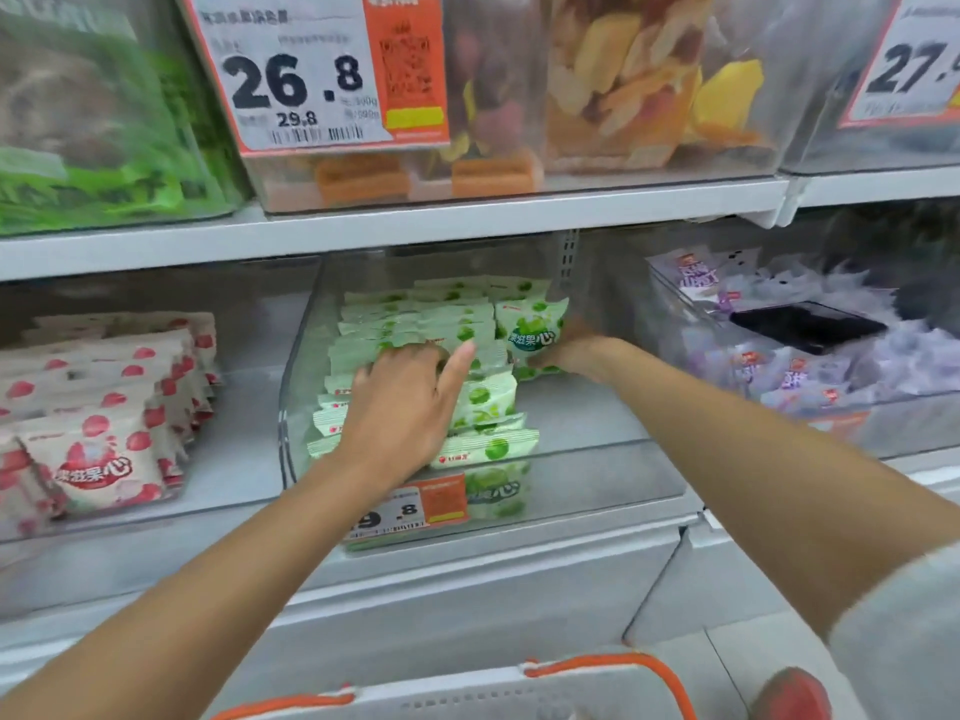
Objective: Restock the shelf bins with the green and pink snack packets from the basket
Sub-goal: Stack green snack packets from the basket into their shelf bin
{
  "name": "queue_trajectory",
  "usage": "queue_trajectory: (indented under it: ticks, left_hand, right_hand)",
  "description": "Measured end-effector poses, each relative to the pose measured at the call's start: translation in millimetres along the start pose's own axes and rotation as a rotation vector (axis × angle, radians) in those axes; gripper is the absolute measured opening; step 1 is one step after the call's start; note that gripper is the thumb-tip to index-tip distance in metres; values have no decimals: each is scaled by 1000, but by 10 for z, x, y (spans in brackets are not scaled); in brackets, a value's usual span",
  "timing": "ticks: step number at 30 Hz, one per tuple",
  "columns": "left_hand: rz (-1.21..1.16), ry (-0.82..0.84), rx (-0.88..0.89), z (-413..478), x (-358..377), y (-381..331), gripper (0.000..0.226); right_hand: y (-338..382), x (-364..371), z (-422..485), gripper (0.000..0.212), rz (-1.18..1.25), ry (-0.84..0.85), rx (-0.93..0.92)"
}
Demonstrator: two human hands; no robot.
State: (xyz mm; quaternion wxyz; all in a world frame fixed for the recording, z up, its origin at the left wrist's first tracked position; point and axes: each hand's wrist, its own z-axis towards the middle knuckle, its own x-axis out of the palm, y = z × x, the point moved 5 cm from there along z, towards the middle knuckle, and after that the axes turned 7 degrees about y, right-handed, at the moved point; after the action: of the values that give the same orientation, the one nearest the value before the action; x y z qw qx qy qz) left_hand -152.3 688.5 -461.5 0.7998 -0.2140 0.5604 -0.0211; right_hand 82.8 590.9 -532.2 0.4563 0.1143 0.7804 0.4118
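A clear shelf bin [597,465] in the middle holds a row of green snack packets [483,402] stacked along its left side. My left hand [410,402] lies flat on that stack, fingers spread and pressing the packets. My right hand [566,350] reaches deep into the bin and grips one green packet [530,327], held upright beside the stack. The bin to the left holds pink snack packets [98,459]. The basket [519,693] shows only as a white rim with orange handles at the bottom edge.
A bin of purple packets [810,356] stands to the right. The upper shelf [415,226] carries clear bins of dried fruit [649,80] and green packs, with a price tag [306,75]. The right half of the middle bin's floor is bare. A red shoe tip [792,693] shows below.
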Motion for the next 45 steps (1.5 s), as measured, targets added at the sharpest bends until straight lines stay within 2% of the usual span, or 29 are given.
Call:
queue_trajectory:
  ticks: [6, 9, 14, 17, 20, 25, 28, 30, 31, 33, 35, 39, 42, 45]
  left_hand:
    - [-11, -4, 6, -17, -10, -24, 57]
    - [-5, 0, 1, -17, -9, -18, 56]
    - [-17, -6, 14, -30, -9, -20, 51]
    - [-14, -1, 16, -31, 0, -18, 49]
    - [-17, 2, 14, -35, -1, -15, 49]
    - [-21, 25, 13, -44, 3, -24, 48]
    - [-12, 32, 7, -49, 1, -28, 47]
    - [-7, 39, 0, -42, 6, -14, 47]
    - [-3, 41, -5, -37, 10, -6, 47]
    - [5, 42, -14, -28, 15, 6, 47]
    - [-14, 26, -19, -28, -15, -9, 44]
    - [-31, -70, -5, -176, -204, -156, 36]
    - [-89, -105, -34, -505, -351, -309, 19]
    - [-135, -64, -88, -1018, -351, -388, 16]
  right_hand:
    - [-2, 37, 227, 99, -16, -55, -41]
    - [-19, 37, 261, 98, -14, -91, -47]
    - [-95, 124, 340, 118, -99, -75, 12]
    - [-208, 146, 515, 112, -115, -98, 42]
    - [-252, 166, 619, 116, -142, -138, 35]
    - [-188, 169, 506, 101, -173, -124, 26]
    - [-332, 151, 656, 107, -194, -92, 65]
    - [-149, 91, 304, 111, -133, -93, 84]
    - [-60, 63, 124, 105, -70, -91, 83]
    - [11, 4, -185, 76, -33, -85, 95]
    - [67, -83, -451, 67, -126, -119, 52]
    - [378, -134, -1195, 43, -286, -254, -172]
    - [576, -36, -1899, 9, -261, -358, -343]
    - [528, 292, -2449, 7, -205, -348, -429]
